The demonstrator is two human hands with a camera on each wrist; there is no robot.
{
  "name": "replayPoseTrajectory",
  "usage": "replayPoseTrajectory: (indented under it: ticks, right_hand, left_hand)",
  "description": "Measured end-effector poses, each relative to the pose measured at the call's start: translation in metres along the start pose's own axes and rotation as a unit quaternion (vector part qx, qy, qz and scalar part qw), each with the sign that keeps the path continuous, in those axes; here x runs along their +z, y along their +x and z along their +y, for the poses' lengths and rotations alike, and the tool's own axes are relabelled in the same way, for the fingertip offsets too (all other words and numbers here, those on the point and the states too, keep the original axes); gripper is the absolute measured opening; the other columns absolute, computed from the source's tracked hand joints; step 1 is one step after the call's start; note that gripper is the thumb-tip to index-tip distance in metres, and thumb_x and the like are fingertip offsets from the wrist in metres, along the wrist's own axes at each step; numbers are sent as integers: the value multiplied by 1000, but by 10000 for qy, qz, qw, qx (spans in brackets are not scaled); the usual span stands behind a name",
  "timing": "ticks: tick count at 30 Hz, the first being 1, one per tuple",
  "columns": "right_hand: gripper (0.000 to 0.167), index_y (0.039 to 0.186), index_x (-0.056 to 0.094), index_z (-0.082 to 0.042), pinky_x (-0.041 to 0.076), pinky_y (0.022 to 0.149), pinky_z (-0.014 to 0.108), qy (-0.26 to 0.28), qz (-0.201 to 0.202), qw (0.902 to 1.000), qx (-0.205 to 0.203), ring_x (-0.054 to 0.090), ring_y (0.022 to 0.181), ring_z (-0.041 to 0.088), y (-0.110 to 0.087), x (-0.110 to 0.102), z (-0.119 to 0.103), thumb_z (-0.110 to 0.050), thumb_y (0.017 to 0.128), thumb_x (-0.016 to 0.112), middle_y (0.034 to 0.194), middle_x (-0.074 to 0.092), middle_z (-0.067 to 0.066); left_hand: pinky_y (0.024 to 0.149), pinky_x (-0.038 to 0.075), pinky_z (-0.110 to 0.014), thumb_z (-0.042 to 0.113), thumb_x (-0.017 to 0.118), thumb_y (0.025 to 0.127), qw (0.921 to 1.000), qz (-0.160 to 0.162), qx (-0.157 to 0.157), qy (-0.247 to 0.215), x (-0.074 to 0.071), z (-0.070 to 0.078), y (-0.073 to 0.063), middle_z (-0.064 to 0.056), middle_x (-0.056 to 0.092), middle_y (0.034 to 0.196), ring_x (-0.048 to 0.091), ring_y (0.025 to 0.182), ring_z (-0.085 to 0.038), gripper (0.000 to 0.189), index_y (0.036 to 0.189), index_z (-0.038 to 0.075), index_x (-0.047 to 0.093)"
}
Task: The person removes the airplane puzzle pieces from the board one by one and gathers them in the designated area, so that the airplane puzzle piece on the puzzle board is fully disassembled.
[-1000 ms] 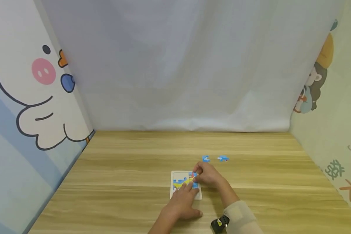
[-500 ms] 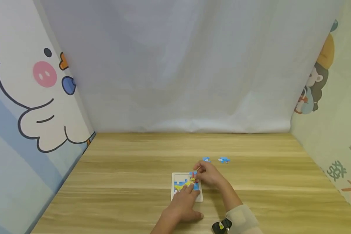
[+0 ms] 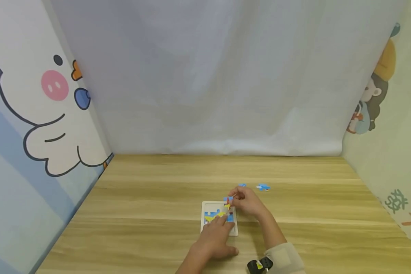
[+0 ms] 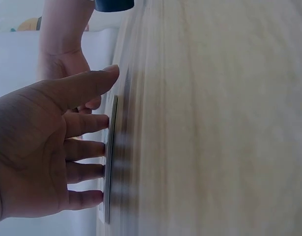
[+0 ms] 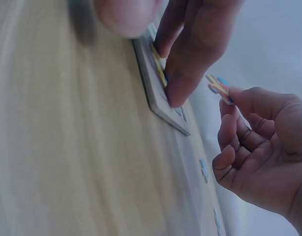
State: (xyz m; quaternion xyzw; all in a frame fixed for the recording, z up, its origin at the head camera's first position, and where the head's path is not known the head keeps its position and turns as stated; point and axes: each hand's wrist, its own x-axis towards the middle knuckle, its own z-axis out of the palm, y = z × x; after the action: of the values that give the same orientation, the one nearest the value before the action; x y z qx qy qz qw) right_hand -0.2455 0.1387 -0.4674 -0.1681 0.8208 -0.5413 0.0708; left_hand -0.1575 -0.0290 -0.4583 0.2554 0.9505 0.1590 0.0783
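Observation:
A small square jigsaw puzzle tray [image 3: 203,219] with a pale rim lies on the table, partly filled with blue and yellow pieces. My left hand [image 3: 215,239] rests its outstretched fingertips on the near part of the tray, hiding some of the picture. Over the tray's far right corner, my right hand [image 3: 249,202] pinches a puzzle piece [image 5: 220,89] between thumb and index finger. That piece is yellow, red and blue, and in the right wrist view it is raised above the tray, tilted. The other right fingers are loosely curled.
Two loose blue puzzle pieces lie beyond the right hand; one piece [image 3: 263,187] shows fully, the other piece [image 3: 242,185] is partly covered by the hand. A black wrist camera [image 3: 260,265] sits by the right sleeve. A grey-white curtain [image 3: 205,95] hangs behind the wooden table [image 3: 140,190].
The right hand has lifted the pinched puzzle piece up and slightly away from the tray's far right corner, turning it more upright. The left hand stays on the tray.

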Motion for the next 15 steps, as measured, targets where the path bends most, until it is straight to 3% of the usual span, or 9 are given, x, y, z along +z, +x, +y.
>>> replayPoseTrajectory:
  ticks: [6, 15]
  right_hand:
    - [17, 100, 59, 5, 49, 63, 28, 208, 241, 9990, 315, 57, 72, 20, -14, -4, -2, 1, 84, 61, 75, 60, 5]
    - [20, 104, 58, 7, 51, 74, 41, 531, 534, 9970, 200, 60, 81, 34, -27, -19, -5, 1, 86, 59, 79, 60, 10]
  left_hand:
    - [95, 36, -53, 45, 73, 73, 9999, 74, 42, -120, 6, -1, -1, -13, 42, 139, 37, 126, -35, 67, 128, 12, 55]
    - [94, 36, -53, 44, 71, 76, 9991, 428, -25, -6, 8, -3, 1, -14, 44, 135, 38, 125, -33, 62, 127, 12, 57]
